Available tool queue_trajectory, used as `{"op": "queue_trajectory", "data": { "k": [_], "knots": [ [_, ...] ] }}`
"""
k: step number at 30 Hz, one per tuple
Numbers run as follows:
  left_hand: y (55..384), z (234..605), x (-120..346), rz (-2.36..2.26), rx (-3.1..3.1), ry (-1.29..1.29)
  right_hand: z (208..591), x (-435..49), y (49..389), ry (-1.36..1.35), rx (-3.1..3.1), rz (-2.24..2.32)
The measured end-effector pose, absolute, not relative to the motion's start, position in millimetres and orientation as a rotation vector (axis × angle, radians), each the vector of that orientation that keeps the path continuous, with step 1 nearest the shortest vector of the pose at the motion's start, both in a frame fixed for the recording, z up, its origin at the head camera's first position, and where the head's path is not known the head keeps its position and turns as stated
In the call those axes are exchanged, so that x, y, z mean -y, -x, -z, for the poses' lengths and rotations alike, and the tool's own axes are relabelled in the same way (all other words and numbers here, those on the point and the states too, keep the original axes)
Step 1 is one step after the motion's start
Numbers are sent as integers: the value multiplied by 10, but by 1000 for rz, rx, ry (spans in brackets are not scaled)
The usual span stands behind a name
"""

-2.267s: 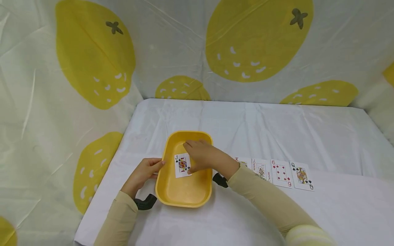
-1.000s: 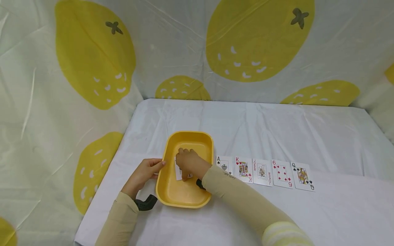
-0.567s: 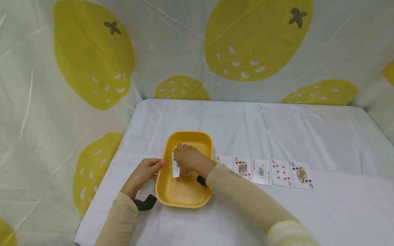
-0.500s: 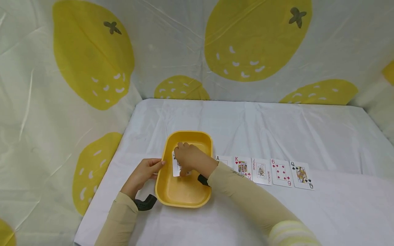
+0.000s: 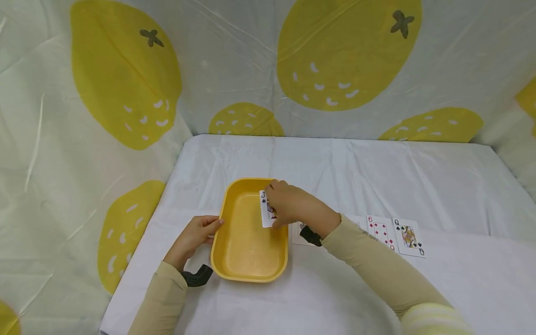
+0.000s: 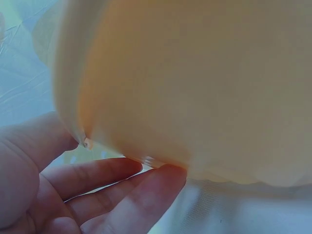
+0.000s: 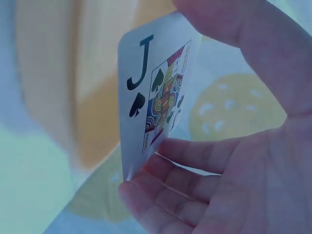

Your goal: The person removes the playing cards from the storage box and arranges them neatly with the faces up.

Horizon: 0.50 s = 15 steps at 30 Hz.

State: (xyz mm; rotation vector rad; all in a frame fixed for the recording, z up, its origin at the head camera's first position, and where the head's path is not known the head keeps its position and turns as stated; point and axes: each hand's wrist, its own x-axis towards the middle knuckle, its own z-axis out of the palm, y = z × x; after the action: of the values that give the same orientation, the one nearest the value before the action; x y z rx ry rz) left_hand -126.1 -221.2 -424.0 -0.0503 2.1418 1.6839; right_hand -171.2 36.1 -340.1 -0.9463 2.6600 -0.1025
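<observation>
My right hand (image 5: 293, 203) grips a playing card, the jack of spades (image 5: 266, 211), by its opposite edges, thumb on one and fingertips on the other. The card is tilted and raised over the right side of a yellow tray (image 5: 247, 280). In the right wrist view the jack's face (image 7: 156, 92) shows clearly between thumb and fingers. My left hand (image 5: 197, 239) holds the tray's left rim, thumb on top and fingers beneath. Close up in the left wrist view, those fingers (image 6: 151, 200) touch the tray's underside (image 6: 195, 97).
Right of the tray, a row of face-up cards lies on the white cloth (image 5: 356, 288). The six of diamonds (image 5: 380, 232) and queen of spades (image 5: 409, 237) show; my right forearm covers much of the others. A lemon-print curtain (image 5: 234, 56) hangs behind.
The jack of spades has come up off the tray floor in my right hand and moved right toward the tray's right rim. My left hand has stayed put on the left rim.
</observation>
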Motion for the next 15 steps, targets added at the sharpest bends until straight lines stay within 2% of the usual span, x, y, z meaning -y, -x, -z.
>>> {"op": "queue_trajectory", "data": {
  "k": [15],
  "knots": [
    [1286,4284,2221,-1688,-2138,51,3537,-1507,1630,747,-2721,236]
  ]
}}
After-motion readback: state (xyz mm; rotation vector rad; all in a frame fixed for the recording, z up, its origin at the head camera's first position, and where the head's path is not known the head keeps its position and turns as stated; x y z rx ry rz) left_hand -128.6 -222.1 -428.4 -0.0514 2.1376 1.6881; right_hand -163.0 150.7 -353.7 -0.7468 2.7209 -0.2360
